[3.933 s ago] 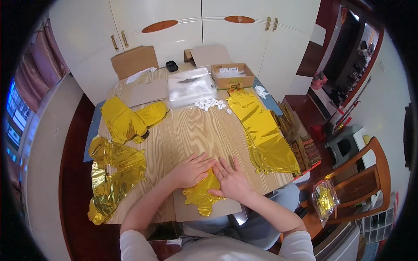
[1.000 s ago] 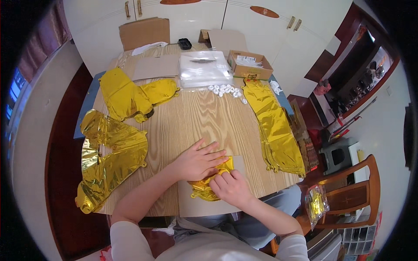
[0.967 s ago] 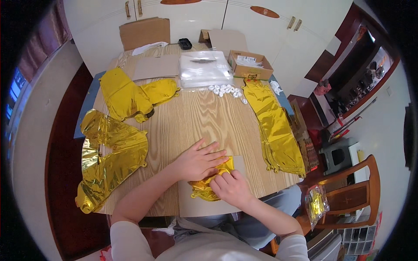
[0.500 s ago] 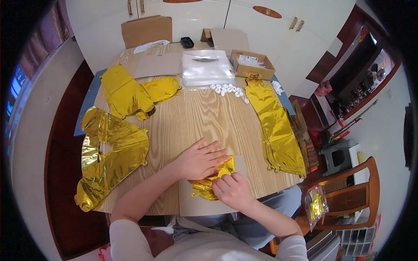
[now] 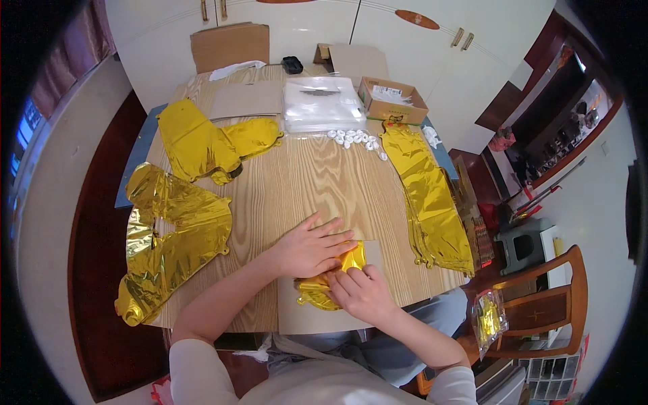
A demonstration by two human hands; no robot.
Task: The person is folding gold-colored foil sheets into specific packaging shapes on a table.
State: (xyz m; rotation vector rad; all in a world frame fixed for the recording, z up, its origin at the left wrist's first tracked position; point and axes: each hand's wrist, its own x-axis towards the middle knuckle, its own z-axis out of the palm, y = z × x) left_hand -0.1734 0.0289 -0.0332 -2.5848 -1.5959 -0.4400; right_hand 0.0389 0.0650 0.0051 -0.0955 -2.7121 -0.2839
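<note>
At the table's near edge, a folded, flat gold foil balloon [image 5: 355, 255] rests on a cardboard sheet [image 5: 317, 322]. My left hand [image 5: 309, 251] lies flat across its upper left part with the fingers spread. Against its right side my right hand [image 5: 364, 293] is closed, its curled fingers gripping the foil; the fingertips are partly hidden. More flat gold foil balloons lie about: one at the left edge [image 5: 185, 226], one at the far left [image 5: 192, 142] and a long stack on the right [image 5: 432, 202].
Clear plastic bags [image 5: 320, 108] are stacked at the back, with several small white coils [image 5: 351, 138] in front. A cardboard box [image 5: 395, 108] stands beside them. To the right is a wooden chair [image 5: 540, 307] with a bagged gold item [image 5: 490, 317] hanging near it.
My right hand has shifted slightly left and up over the foil, which is gathered a little more under it. My left hand stays flat in nearly the same place.
</note>
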